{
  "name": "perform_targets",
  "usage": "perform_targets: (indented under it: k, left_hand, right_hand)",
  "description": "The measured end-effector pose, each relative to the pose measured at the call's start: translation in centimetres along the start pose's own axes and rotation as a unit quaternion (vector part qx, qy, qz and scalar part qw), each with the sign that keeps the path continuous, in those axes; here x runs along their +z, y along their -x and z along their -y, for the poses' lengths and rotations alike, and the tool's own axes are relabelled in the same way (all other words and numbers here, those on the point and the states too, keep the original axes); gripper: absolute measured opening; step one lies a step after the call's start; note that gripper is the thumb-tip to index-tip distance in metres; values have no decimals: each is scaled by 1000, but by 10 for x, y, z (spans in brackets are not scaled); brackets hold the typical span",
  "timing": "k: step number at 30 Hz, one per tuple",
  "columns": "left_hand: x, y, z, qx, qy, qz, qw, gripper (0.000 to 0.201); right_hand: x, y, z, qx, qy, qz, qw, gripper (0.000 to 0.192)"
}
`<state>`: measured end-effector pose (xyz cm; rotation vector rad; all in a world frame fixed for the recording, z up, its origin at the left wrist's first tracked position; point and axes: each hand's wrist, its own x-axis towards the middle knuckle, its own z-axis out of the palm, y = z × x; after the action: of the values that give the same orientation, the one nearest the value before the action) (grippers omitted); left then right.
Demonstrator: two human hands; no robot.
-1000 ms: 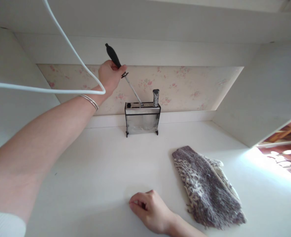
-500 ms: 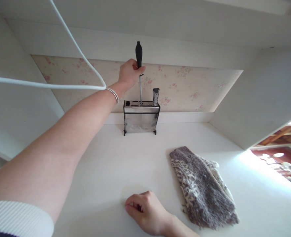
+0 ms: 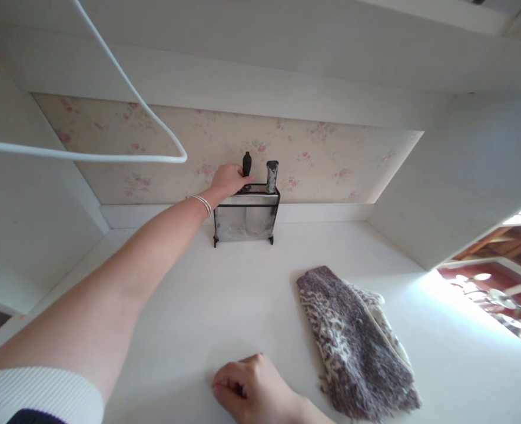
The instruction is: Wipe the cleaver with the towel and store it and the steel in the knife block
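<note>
My left hand reaches to the back of the white counter and grips the black handle of a sharpening steel. The steel stands upright in a slot of the metal knife holder, sunk so that only the handle top shows. A second, grey handle sticks up from the holder to its right. My right hand rests as a loose fist on the counter near the front edge, holding nothing.
A grey and cream knitted cloth lies on the counter to the right of my right hand. A white cable loops across the upper left. Floral wallpaper backs the counter under a white cabinet.
My left hand tilted the steel upright, then pushed it down into the holder; its shaft is now hidden. My right hand stayed on the counter.
</note>
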<state>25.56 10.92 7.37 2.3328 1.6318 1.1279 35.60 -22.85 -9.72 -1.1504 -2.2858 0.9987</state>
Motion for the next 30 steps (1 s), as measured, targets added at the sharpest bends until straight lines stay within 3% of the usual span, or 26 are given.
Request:
perform_targets:
  k: [8,14,17,20,22,24,28,30]
  left_hand:
    - [-1,2,3,19,-5,17,1000,34]
    - [-1,11,5,23,67,17,997,38]
    - [-8,21,5,24,111,-21,993,48]
    - [-21,39,15,6,126,-93,988,43]
    - [-30,54,28,-29,148,-121,981,35]
    - [-38,69,45,-88,216,-115,966,32]
    - [-45,92,69,-194,364,-49,910,44]
    - [-44,100,71,-226,419,-11,879,50]
  right_hand:
    - [0,1,0,-4,15,6,1000,21]
    - [-1,1,3,0,7,9,1000,21]
    - [-2,2,3,13,-39,12,999,20]
    - [-13,5,10,71,-162,44,983,21]
    - [-33,6,17,104,-236,47,965,23]
    - [-63,0,22,107,-270,2,957,23]
    - [-142,-41,8,88,-292,-227,925,22]
    - [-180,-71,-10,106,-305,-299,898,24]
